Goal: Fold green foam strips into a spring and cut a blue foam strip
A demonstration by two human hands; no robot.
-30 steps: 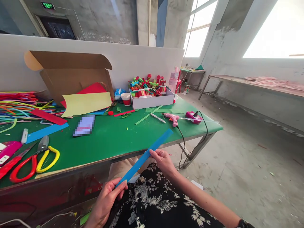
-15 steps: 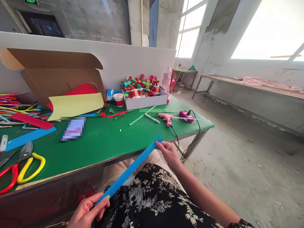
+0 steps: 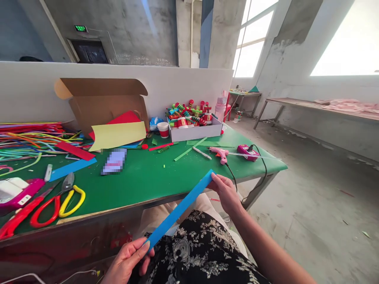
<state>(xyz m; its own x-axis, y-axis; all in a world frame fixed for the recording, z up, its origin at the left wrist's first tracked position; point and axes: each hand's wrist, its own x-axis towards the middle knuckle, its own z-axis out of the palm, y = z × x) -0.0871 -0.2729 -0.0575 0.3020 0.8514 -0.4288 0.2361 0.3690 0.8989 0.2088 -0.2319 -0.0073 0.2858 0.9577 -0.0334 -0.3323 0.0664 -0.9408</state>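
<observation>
A long blue paper strip point(image 3: 180, 209) is stretched slantwise above my lap, in front of the table edge. Its lower left end is pinched between the thumb and fingers of my left hand point(image 3: 130, 256). My right hand point(image 3: 226, 191) grips the upper right end, close to the table's front edge. Past that hand, on the green table point(image 3: 142, 181), lie a pink glue gun point(image 3: 220, 154), a white pen point(image 3: 202, 153) and thin green paper strips point(image 3: 190, 149).
Pliers point(image 3: 68, 189), scissors point(image 3: 44, 211) and a pink power strip point(image 3: 25, 197) lie at the left, before many coloured pipe cleaners point(image 3: 29, 138). Behind are an open cardboard box point(image 3: 109, 98), paper cups point(image 3: 163, 129) and a white box point(image 3: 197, 132) of small crafts.
The camera view has turned left, so the table appears further right and more of its left side shows. Both hands still hold the blue strip.
</observation>
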